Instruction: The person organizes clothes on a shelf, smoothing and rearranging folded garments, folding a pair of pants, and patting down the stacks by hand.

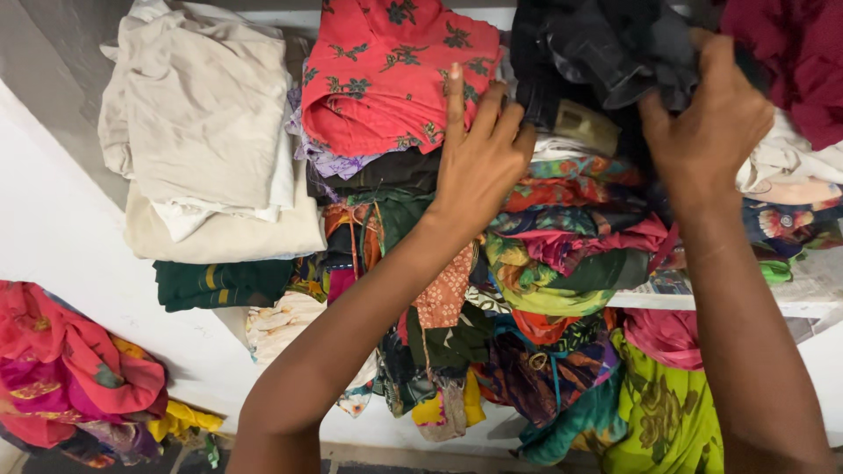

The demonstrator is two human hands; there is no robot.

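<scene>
**A:** so what's actually being handled here? the dark thing up top?

**B:** yeah, a dark denim garment point(606, 44), near-black, thick and rumpled, with a tan patch on the waistband, so probably jeans. It sits on top of the right-hand stack on the shelf point(817, 294), at the upper edge of the view. The right hand point(707, 118) has its fingers curled into the fabric, clamped on a fold of it.

**A:** and the other hand?

**B:** the left hand point(479, 154) isn't gripping anything. Fingers are straight and close together, index pointing up, palm pressed flat against the clothes just left of the denim, at the edge of a red floral cloth point(391, 70) with dark green flowers.

**A:** what's around that?

**B:** clothes everywhere lol. Under the denim there's a messy stack of bright printed fabrics point(571, 237) in pink, green and orange, some spilling over the shelf edge. Further left is a neater pile of cream and beige folded clothes point(206, 132) on top of a dark green piece point(219, 283). Bottom left, well apart from the hands, is a pink and yellow heap point(75, 373) on a lower level.
</scene>
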